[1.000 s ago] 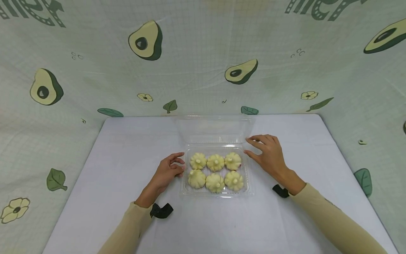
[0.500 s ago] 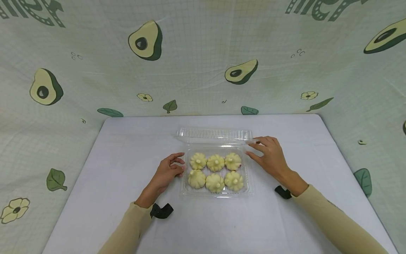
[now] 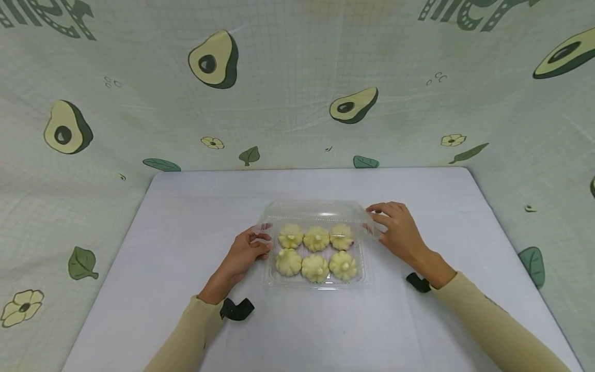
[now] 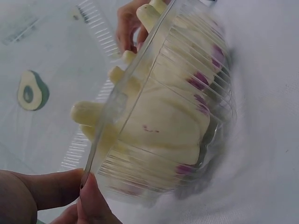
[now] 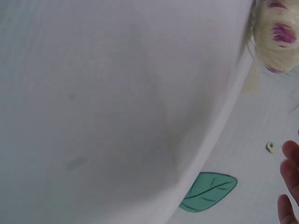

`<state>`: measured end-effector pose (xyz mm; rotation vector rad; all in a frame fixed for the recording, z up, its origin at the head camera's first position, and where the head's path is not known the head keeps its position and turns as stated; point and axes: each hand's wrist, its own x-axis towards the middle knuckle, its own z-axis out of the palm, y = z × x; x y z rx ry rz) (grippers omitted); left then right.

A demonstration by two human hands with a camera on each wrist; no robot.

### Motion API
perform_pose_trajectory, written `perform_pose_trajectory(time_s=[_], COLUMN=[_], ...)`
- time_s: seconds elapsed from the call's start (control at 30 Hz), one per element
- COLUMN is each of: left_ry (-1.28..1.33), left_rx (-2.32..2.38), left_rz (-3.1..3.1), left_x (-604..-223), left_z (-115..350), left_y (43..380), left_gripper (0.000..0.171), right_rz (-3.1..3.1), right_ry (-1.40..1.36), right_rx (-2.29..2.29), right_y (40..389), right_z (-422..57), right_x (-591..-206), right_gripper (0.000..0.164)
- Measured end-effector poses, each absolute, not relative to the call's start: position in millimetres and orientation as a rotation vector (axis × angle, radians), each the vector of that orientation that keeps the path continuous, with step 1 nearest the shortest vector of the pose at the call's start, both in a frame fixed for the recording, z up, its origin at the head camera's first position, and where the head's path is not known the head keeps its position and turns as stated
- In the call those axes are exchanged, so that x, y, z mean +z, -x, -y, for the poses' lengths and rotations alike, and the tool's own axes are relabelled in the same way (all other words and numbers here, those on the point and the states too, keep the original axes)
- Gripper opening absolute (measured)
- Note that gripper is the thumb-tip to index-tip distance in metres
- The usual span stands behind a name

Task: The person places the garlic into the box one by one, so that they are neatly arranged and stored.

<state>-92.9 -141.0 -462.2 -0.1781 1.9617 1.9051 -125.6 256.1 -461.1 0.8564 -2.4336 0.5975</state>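
Note:
A clear plastic clamshell box lies on the table, holding several pale garlic bulbs in two rows. Purple patches mark the bulbs' sides in the left wrist view. At the box's left side, my left hand pinches the rim between thumb and finger. The hinged lid leans forward from the back, overlapping the rear row of bulbs. Against the lid's right edge is my right hand, its fingers extended and partly seen through the plastic. Those fingers barely enter the right wrist view.
A white cloth covers the table. Around its back and sides hangs a pale green curtain printed with avocados and leaves. Black camera mounts sit at both wrists.
The lid has swung from standing up behind the box to leaning forward over its back row. My right hand has shifted slightly right with it; the left hand stays at the rim.

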Motion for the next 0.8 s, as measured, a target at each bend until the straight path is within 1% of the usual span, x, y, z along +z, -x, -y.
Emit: perform_pose_trajectory(time_s=[0.13,0.37,0.57,0.8], left_ry=[0.173,0.096,0.134,0.167], left_rx=[1.905,1.865,1.936,1.97], left_rz=[-1.935,-1.959,-1.825,-1.757], left_x=[-462.6,-464.9,-466.0,-463.4], left_z=[141.7,146.9,149.7,149.9], left_y=[93.5,94.8,96.6,95.9], left_gripper=[0.06,0.062,0.046,0.047], right_rz=[2.433,2.43,2.44,2.465], right_ry=[-0.887,-0.927,-0.938,-0.935], right_rx=[0.559,0.493,0.464,0.448], right_y=[125.9,126.1,123.7,120.3], right_z=[-258.5,-260.8,-261.2,-260.7], right_x=[-463.1,-466.7,-467.0,-466.9], right_gripper=[0.042,0.042,0.045,0.047])
